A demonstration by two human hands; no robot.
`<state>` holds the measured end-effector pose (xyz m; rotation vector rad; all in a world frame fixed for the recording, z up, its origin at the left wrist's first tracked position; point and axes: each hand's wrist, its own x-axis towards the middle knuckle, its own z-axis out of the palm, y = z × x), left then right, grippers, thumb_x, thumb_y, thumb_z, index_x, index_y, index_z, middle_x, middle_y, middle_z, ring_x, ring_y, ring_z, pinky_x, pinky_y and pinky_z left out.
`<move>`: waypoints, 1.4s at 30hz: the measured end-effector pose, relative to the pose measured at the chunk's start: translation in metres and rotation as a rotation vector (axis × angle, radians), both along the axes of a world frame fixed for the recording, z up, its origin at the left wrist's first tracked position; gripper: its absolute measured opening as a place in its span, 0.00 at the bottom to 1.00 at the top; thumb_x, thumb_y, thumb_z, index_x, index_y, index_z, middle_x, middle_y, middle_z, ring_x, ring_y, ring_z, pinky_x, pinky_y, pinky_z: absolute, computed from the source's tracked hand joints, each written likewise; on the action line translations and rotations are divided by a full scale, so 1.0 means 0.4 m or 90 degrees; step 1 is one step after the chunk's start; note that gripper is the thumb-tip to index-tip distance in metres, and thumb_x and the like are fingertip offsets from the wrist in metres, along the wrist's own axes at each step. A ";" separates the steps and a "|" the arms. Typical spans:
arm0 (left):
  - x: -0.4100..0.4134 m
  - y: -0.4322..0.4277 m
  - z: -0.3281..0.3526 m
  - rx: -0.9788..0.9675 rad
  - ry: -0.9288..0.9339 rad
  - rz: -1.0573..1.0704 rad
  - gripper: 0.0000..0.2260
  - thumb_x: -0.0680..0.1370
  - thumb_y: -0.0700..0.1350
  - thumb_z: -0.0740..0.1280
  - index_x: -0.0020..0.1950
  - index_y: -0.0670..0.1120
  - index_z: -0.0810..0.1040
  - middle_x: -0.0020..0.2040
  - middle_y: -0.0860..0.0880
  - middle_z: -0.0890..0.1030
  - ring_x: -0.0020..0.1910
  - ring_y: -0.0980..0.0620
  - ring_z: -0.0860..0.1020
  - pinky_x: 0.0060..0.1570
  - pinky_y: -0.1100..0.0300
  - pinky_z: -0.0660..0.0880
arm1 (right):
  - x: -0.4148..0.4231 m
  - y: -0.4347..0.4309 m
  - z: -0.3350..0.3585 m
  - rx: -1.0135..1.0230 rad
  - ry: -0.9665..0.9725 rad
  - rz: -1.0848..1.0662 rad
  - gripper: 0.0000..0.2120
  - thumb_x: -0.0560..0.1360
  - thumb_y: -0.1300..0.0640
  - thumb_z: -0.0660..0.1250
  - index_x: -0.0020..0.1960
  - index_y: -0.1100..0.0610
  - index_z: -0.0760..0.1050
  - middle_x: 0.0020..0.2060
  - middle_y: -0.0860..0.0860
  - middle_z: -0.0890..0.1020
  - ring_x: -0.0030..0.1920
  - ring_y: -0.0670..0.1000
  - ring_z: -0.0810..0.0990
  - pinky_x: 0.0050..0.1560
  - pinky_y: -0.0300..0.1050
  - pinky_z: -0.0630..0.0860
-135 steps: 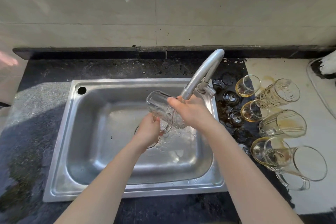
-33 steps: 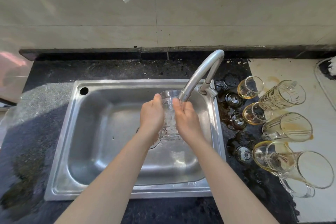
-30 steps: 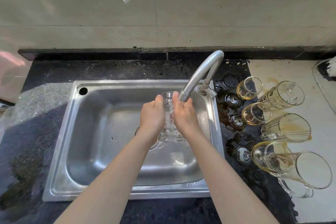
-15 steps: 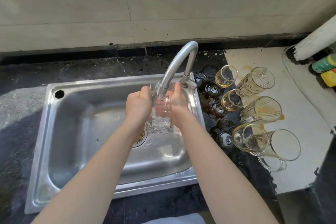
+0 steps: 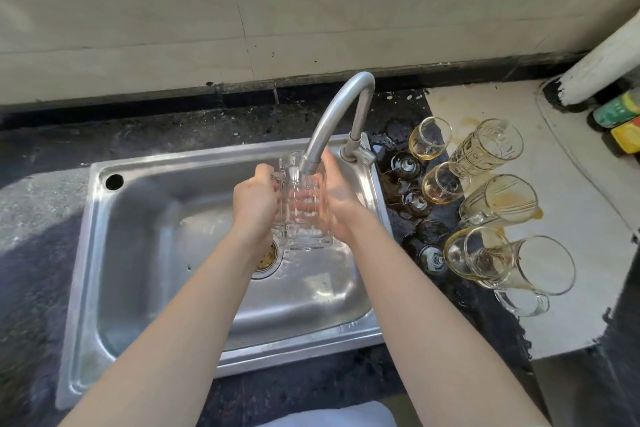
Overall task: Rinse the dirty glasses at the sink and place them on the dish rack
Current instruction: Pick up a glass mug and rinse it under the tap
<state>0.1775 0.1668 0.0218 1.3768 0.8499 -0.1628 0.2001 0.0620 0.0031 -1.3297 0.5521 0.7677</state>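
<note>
Glass (image 5: 306, 218) upright under tap (image 5: 332, 121) spout, over sink (image 5: 138, 253), near drain. Left hand (image 5: 256, 204) curled on handle side, right hand (image 5: 337, 210) wrapped round opposite wall. Thick, ribbed, probably heavy; wet, so slippery; brittle against steel. Best gripped by handle, wall steadied, rim clear of spout.

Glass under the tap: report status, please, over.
Left hand, right hand: both hold glass. Glass upright under tap, above sink. Nothing in the way; dirty glasses lie at right, rack not in view.
</note>
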 end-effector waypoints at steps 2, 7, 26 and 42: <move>0.003 0.001 -0.006 -0.024 0.037 0.084 0.13 0.77 0.46 0.57 0.32 0.47 0.63 0.22 0.54 0.60 0.23 0.53 0.57 0.23 0.62 0.55 | -0.027 -0.007 -0.009 -0.001 0.007 0.099 0.42 0.63 0.20 0.56 0.67 0.45 0.71 0.64 0.56 0.77 0.62 0.59 0.77 0.64 0.66 0.69; 0.012 0.006 -0.018 -0.107 0.073 0.242 0.14 0.77 0.44 0.56 0.31 0.47 0.62 0.16 0.54 0.62 0.19 0.53 0.59 0.21 0.66 0.55 | -0.069 -0.015 -0.001 -0.019 -0.064 0.076 0.20 0.77 0.36 0.59 0.58 0.50 0.76 0.52 0.46 0.80 0.52 0.54 0.81 0.51 0.51 0.78; -0.026 0.021 -0.091 -0.288 0.322 0.071 0.15 0.76 0.36 0.46 0.32 0.46 0.61 0.15 0.51 0.60 0.13 0.57 0.57 0.14 0.74 0.54 | -0.011 0.006 0.048 -0.711 -0.567 0.309 0.26 0.82 0.44 0.47 0.42 0.58 0.77 0.37 0.55 0.81 0.42 0.60 0.80 0.43 0.50 0.74; -0.035 0.045 -0.051 0.249 0.127 -0.331 0.20 0.82 0.50 0.52 0.32 0.45 0.63 0.29 0.47 0.66 0.27 0.48 0.65 0.28 0.57 0.59 | 0.003 -0.109 -0.017 -0.451 -0.160 0.306 0.15 0.78 0.50 0.61 0.54 0.61 0.78 0.44 0.54 0.79 0.44 0.51 0.75 0.44 0.43 0.70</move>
